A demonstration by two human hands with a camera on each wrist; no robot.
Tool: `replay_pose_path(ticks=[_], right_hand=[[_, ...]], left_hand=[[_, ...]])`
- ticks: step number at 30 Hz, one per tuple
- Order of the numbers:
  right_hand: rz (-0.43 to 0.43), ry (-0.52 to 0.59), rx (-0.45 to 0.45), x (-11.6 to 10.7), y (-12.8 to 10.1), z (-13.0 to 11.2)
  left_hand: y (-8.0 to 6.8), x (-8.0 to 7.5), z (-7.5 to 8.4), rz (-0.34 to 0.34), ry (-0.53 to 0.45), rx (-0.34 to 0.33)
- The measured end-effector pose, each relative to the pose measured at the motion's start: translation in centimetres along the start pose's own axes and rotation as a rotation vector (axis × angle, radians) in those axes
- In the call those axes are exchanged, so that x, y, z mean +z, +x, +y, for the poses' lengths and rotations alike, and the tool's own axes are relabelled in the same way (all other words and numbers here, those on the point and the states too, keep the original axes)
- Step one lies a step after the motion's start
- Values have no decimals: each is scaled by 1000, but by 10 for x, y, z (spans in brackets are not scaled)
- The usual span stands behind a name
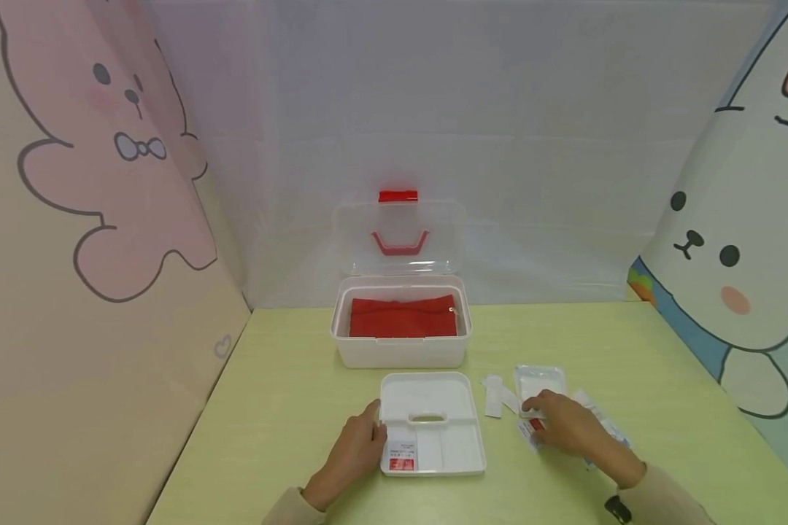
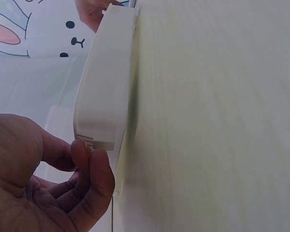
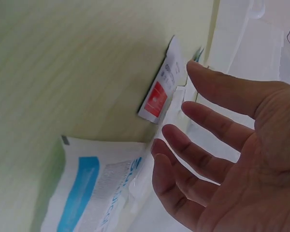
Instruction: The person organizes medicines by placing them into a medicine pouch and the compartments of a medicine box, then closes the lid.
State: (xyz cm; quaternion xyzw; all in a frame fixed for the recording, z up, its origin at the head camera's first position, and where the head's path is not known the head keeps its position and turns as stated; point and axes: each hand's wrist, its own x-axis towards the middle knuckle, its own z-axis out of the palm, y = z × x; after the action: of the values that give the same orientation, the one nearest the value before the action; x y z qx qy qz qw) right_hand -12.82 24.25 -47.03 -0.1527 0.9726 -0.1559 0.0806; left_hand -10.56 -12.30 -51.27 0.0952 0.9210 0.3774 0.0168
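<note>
Left hand (image 1: 354,453) rests against the left edge of the white tray (image 1: 462,394), fingers loosely curled at its near-left corner; the left wrist view shows the fingertips (image 2: 94,164) touching the tray's side wall (image 2: 104,92), not wrapped round it. Right hand (image 1: 563,423) lies flat and relaxed, fingers straight and spread, over a small red-and-white sachet (image 1: 528,429) on the table just right of the tray; the right wrist view shows the fingers (image 3: 208,125) hovering just beside that sachet (image 3: 159,94), holding nothing. Whether they touch it, cannot tell. The tray sits near the front middle of the green table (image 1: 289,394), with a slot handle at its centre and a similar red-and-white packet (image 1: 401,452) in its near-left compartment. Far of the right hand lies a clear square pouch (image 1: 540,380), close to the fingertips; between it and the tray lie narrow white strips (image 1: 494,396). Under and to the right of the right hand is a blue-and-white wrapper (image 1: 613,434), partly hidden by the wrist, seen in the wrist view as a printed packet (image 3: 87,193) overlapping other clear wrappers. Far of the tray stands an open white storage box (image 1: 400,350) holding a red cloth item (image 1: 403,317), its clear lid (image 1: 399,237) upright with red handle and latch. Cartoon-rabbit panels enclose the table on left and right.
</note>
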Motion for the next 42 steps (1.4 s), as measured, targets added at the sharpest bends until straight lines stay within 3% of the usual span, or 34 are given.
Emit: replay_pose_path(ticks=[5,15,25,42], right_hand=[[-3,-15,12,8,1,4],[24,-22,-61,14,-2,8],[-57,16,-35,11,0,8],[-115,59,-107,9,-1,7]], left_hand=[[0,0,0,6,3,6],[1,0,1,7,2,-8],[0,0,0,0,4,-5],[0,0,1,5,7,-4]])
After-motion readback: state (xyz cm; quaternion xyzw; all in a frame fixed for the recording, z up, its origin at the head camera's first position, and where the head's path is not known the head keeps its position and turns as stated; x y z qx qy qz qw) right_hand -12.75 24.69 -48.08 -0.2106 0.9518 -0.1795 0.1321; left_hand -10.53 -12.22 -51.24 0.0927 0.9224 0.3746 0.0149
